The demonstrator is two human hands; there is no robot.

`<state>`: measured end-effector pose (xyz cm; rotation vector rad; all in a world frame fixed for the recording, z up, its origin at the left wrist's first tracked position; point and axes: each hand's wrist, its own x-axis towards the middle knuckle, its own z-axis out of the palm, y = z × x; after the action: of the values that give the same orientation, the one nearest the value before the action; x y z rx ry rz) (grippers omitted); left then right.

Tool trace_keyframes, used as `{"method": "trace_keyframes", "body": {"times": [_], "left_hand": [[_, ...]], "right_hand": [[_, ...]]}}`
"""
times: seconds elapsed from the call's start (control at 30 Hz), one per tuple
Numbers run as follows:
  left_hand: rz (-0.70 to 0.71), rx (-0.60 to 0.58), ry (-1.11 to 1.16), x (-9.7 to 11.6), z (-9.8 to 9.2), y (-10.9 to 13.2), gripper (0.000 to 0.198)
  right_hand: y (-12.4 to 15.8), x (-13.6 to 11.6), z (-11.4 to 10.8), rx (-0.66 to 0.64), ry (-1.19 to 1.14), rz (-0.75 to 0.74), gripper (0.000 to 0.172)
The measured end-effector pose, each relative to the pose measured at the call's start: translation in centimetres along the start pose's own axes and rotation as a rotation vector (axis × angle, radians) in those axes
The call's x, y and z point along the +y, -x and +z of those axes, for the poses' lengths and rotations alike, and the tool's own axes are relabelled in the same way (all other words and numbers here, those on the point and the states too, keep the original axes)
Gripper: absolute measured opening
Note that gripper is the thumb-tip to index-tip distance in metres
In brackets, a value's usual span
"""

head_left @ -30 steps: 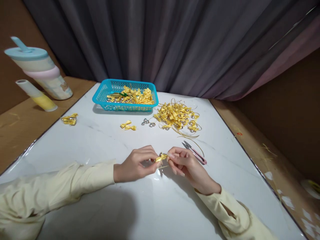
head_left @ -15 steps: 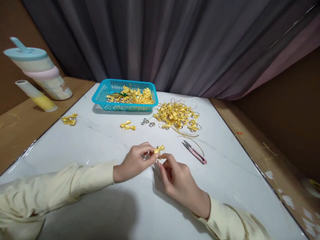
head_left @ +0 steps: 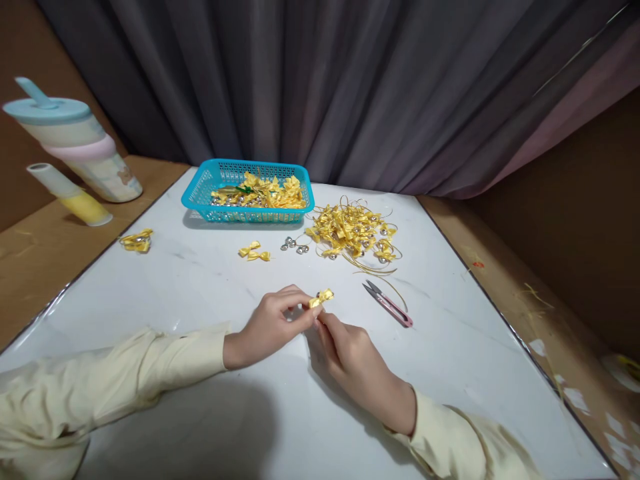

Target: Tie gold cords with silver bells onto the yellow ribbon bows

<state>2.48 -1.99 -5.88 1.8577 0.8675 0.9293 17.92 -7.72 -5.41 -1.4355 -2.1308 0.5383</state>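
My left hand [head_left: 273,325] pinches a small yellow ribbon bow [head_left: 321,297] between thumb and fingers over the white table [head_left: 210,287]. My right hand [head_left: 350,353] is closed just below the bow, fingertips meeting the left hand's; what it grips there is hidden. Pink thread snips [head_left: 389,304] lie to the right of both hands. A heap of yellow bows with silver bells [head_left: 353,233] sits behind them. Further back stands a blue basket [head_left: 200,193] holding more bows.
Two loose yellow bows [head_left: 255,251] and a few silver bells [head_left: 295,245] lie mid-table. Another bow [head_left: 135,241] rests near the left edge. A pastel tumbler with straw [head_left: 75,143] and a yellow-white tube [head_left: 70,195] stand on the brown surface at left. Grey curtain behind.
My right hand has drawn back from beside the bow to below it, turning palm-down. The bow now sticks up from the left hand's pinch. The left hand barely moved.
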Motion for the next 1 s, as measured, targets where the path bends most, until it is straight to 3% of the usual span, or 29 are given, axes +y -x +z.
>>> {"method": "trace_keyframes", "body": {"times": [0.33,0.53,0.83,1.0], "left_hand": [[-0.054,-0.038,0.104,0.68,-0.24,-0.10,0.015],[-0.080,0.015,0.071,0.45,0.14,-0.45,0.016],[0.102,0.075,-0.034,-0.05,0.38,-0.62,0.015],[-0.070,0.050,-0.028,-0.14,0.06,-0.92,0.019]], "right_hand": [[-0.40,-0.37,-0.36,-0.030,-0.241,0.145,0.021],[-0.52,-0.50,-0.31,-0.040,-0.325,0.189,0.026],[-0.64,-0.61,-0.09,-0.037,-0.394,0.256,0.029],[-0.74,-0.06,-0.22,0.021,-0.364,0.242,0.014]]}}
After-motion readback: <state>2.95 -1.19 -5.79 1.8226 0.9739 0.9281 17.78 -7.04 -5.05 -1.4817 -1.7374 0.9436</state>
